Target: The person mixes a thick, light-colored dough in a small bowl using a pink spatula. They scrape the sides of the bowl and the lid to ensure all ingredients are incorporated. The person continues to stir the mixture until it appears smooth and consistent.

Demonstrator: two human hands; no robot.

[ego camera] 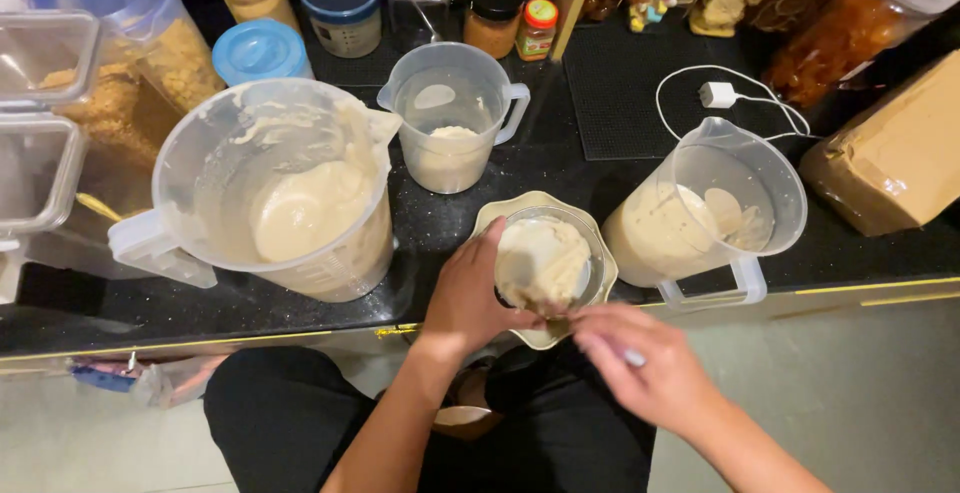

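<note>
A clear cup (pixel 545 263) full of pale batter sits on a beige scalloped plate (pixel 540 201) at the front edge of the dark counter (pixel 640 168). My left hand (pixel 468 293) wraps around the cup's left side. My right hand (pixel 640 363), blurred, hovers just below the plate with a small light object in its fingers; I cannot make out what it is. Three clear plastic jugs hold the same batter: a large one (pixel 275 188) at left, a small one (pixel 452 118) behind the plate, and one (pixel 712 213) at right.
Spice jars and lidded containers (pixel 345 8) line the back of the counter. Clear boxes with crumbs (pixel 45 113) stand at far left. A white charger and cable (pixel 718 95) lie at the back right, beside a brown package (pixel 890 158). My dark-clothed lap is below the counter edge.
</note>
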